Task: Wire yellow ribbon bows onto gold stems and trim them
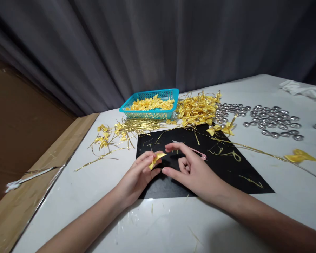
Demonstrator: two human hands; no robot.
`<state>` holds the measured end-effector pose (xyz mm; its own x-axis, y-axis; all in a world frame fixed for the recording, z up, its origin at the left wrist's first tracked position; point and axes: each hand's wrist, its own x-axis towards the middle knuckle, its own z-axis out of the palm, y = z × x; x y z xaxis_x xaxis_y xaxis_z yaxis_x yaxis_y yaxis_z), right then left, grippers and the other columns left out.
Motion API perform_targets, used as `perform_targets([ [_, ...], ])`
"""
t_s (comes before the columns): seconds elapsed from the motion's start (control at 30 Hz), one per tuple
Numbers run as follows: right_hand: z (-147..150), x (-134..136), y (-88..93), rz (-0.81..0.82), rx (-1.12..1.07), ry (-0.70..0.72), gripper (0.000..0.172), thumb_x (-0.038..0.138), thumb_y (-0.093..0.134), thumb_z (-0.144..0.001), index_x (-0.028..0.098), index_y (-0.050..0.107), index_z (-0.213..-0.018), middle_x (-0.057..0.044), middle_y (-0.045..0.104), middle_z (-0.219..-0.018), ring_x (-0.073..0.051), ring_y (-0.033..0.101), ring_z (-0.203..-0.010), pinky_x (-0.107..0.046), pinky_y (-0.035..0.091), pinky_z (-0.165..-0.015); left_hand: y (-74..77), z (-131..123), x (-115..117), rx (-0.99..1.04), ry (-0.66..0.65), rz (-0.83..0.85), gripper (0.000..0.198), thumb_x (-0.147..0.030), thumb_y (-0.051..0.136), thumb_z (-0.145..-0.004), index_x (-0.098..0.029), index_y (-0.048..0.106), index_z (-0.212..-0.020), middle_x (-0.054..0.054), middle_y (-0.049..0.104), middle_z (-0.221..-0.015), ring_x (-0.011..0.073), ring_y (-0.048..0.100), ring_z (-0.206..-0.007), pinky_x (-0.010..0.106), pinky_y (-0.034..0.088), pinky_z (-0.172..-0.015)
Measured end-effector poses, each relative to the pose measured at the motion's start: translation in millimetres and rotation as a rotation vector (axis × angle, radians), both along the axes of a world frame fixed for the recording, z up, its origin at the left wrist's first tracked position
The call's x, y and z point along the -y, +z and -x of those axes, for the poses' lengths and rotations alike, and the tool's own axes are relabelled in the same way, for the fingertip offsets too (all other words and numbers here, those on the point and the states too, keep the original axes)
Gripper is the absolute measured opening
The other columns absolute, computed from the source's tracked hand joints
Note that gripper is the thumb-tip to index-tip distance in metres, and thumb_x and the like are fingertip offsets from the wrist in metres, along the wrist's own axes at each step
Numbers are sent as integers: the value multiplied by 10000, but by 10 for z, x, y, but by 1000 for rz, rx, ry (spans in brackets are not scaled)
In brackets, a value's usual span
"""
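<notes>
My left hand (139, 174) pinches a small folded piece of yellow ribbon (156, 159) over the near left part of a black mat (226, 168). My right hand (191, 167) hovers just right of it, thumb and forefinger stretched toward the ribbon, the other fingers curled. A pink-handled tool (197, 152) lies on the mat right behind my right hand; I cannot tell whether the hand touches it.
A teal basket (150, 104) of yellow bows stands at the back. Beside it lie a heap of yellow bows (197, 109), gold wire strands (139, 125), and many silver beads (271, 119). A loose bow (300, 155) lies right. White cloth (302, 89) far right. Cardboard (21, 182) lines the left edge.
</notes>
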<state>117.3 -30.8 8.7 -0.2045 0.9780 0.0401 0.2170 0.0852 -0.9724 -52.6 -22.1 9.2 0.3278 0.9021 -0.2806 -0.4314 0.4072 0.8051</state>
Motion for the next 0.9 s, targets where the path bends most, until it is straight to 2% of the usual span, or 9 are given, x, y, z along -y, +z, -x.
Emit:
perform_targets([
  [0.03, 2, 10, 1, 3, -11, 23, 492, 261, 647, -742, 181, 477, -1197, 92, 366, -570, -78, 322, -464, -213, 266, -455, -1, -9, 13, 27, -2, 12, 188, -305, 771, -699, -183, 635, -743, -20, 629, -839, 87, 581, -800, 184, 470, -735],
  [0.1, 3, 17, 5, 31, -54, 93, 495, 240, 607, -777, 182, 459, -1246, 90, 360, -568, -82, 328, -471, -205, 272, -450, -10, -25, 38, 41, -27, 22, 178, -309, 757, -718, -179, 636, -736, -29, 595, -764, 74, 554, -746, 179, 461, -729],
  [0.27, 6, -22, -34, 104, -114, 161, 278, 243, 591, -790, 169, 584, -1058, 61, 432, -612, -55, 297, -448, -195, 214, -414, -37, -35, 56, 89, -76, 48, 145, -294, 692, -789, -181, 627, -727, -39, 522, -643, 60, 491, -621, 167, 425, -610],
  [0.4, 11, -33, -32, 131, -182, 189, 157, 308, 562, -813, 157, 583, -846, 32, 474, -652, -70, 375, -515, -204, 262, -461, -60, -16, 37, 127, -59, 79, 80, -247, 690, -789, -180, 647, -797, -35, 534, -656, 53, 497, -606, 168, 427, -607],
  [0.47, 7, -23, 4, 122, -203, 195, 214, 343, 550, -818, 165, 514, -704, 42, 437, -599, -75, 364, -523, -208, 265, -473, -64, -11, 30, 133, -47, 93, 101, -226, 717, -755, -170, 652, -808, -31, 546, -666, 55, 507, -612, 171, 436, -616],
  [0.6, -15, -7, 68, 47, -178, 124, 356, 367, 512, -815, 200, 326, -561, 78, 274, -536, -63, 236, -478, -212, 192, -435, -50, -25, 31, 96, -48, 88, 140, -218, 741, -712, -147, 646, -785, -21, 544, -661, 63, 501, -607, 171, 435, -604],
  [0.73, -26, -14, 72, -59, -56, 35, 416, 284, 516, -784, 215, 199, -524, 82, 198, -515, -64, 188, -479, -221, 172, -436, -30, -52, 57, -45, -111, -9, 129, -225, 714, -735, -136, 621, -739, -12, 534, -664, 73, 491, -618, 175, 424, -612],
  [0.9, -19, -4, 63, -124, 58, 27, 423, 195, 513, -770, 210, 176, -514, 81, 190, -487, -64, 169, -475, -224, 169, -442, -32, -70, 108, -164, -147, -155, 188, -228, 745, -717, -146, 577, -729, -12, 571, -725, 72, 516, -681, 167, 425, -656],
])
